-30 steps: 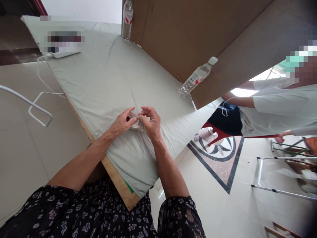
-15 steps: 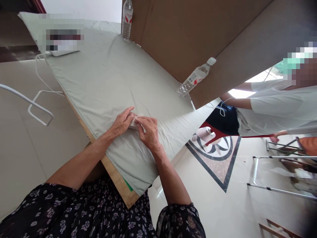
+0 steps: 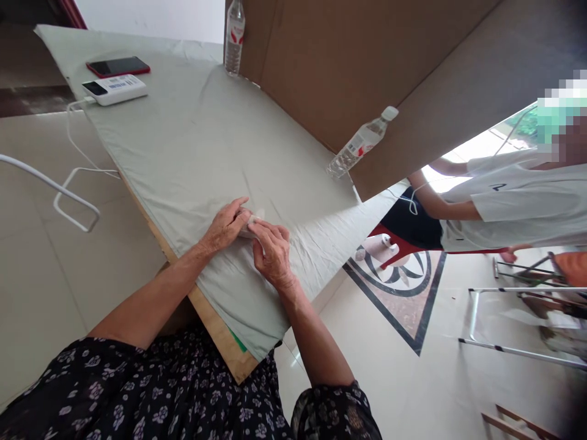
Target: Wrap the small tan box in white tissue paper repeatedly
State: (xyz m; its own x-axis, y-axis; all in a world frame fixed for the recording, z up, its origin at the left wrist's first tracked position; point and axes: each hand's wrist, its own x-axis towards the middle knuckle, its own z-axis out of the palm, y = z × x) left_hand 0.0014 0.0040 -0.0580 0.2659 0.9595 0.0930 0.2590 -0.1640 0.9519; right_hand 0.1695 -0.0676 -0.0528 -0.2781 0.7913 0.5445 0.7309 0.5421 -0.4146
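My left hand (image 3: 225,227) and my right hand (image 3: 271,253) meet near the front edge of a table covered in a pale green cloth (image 3: 197,140). Between the fingertips lies a small pale packet (image 3: 254,221), mostly hidden, pressed down against the cloth. The left fingers curl over its near side and the right fingers pinch its other end. What the packet holds cannot be made out.
Two plastic water bottles stand by the brown cardboard panels (image 3: 330,67): one at the back (image 3: 234,38), one at the right (image 3: 362,142). A phone (image 3: 118,66) and a white power bank (image 3: 114,89) with a cable lie far left. Another person in white (image 3: 513,201) sits at the right.
Both hands have lowered the packet from just above the cloth onto it, and the right hand has slid back toward me.
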